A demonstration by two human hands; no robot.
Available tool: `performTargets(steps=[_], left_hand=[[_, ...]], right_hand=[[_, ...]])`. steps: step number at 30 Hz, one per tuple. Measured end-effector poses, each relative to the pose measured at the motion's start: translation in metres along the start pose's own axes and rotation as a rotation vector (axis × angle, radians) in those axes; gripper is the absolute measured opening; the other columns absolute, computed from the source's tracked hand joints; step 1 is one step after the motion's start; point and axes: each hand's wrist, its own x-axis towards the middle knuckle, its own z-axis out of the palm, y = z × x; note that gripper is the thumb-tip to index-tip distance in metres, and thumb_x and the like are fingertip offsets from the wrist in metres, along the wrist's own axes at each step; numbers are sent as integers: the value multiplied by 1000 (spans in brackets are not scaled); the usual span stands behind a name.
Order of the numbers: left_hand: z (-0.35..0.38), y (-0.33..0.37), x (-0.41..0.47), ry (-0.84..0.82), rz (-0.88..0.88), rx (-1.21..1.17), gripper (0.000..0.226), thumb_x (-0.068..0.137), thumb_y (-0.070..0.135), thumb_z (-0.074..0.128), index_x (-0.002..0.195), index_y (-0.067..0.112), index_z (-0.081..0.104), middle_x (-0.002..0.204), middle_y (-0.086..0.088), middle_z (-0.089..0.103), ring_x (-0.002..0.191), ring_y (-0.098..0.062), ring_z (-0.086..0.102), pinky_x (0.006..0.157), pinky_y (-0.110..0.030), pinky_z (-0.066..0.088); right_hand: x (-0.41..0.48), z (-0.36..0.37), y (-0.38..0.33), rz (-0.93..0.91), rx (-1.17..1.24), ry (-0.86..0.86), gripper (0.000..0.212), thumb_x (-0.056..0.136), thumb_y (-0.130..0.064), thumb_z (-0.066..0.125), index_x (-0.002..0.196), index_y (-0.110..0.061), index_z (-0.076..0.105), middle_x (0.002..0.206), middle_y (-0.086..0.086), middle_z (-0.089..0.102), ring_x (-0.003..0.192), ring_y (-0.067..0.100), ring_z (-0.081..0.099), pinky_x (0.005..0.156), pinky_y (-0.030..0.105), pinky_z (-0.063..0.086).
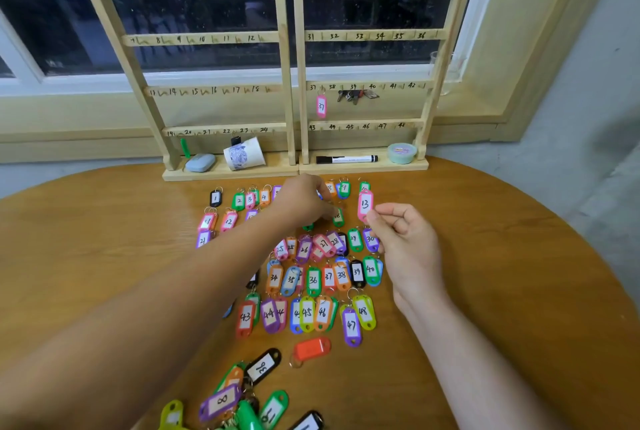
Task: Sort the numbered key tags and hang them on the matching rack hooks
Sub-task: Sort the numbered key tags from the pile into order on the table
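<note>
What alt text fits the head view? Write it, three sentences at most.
The right hand pinches pink tag 13 over rows of numbered key tags on a wooden table, while the left hand reaches to a green tag. Behind stand two wooden racks with numbered hooks; pink tag 37 and a bunch of keys hang there.

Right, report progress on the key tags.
Done: only tag 37 hangs on the rack; most tags lie in numbered rows. In hand: right hand pinches tag 13, left hand is at a green tag. Left: the loose pile and nearly every hook.
</note>
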Motion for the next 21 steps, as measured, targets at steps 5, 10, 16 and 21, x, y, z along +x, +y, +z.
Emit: performTargets(steps=[5,10,16,21], left_hand=[[-16,-5,-19,94,69,-10,23,88,36,87,100,25,72,90,3,70,74,-12,65,57,-28,47],[-42,-31,-58,190,99,-83,8,94,31,79,95,28,72,82,3,72,64,-8,65,53,-20,42],[-70,-83,-109,286,44,-141,8,93,34,79,89,31,73,74,5,73,61,-3,60,57,-24,40],[-76,-119,-144,304,-13,-182,8,93,32,79,91,27,73,74,12,73,56,-4,58,57,-30,43]], right_hand=[[-3,0,-3,-1,-31,-7,14,94,-19,81,105,-18,73,99,1,81,96,18,79,91,52,64],[-6,2,-4,2,-59,-34,16,92,-20,84,104,-19,73,97,1,82,96,17,79,93,52,63],[-13,7,-3,-15,-84,-77,20,90,-19,86,106,-16,74,95,-1,82,92,14,79,78,25,58],[-20,14,-3,-49,-158,-109,21,90,-18,86,106,-15,73,91,1,81,81,9,77,65,18,56]])
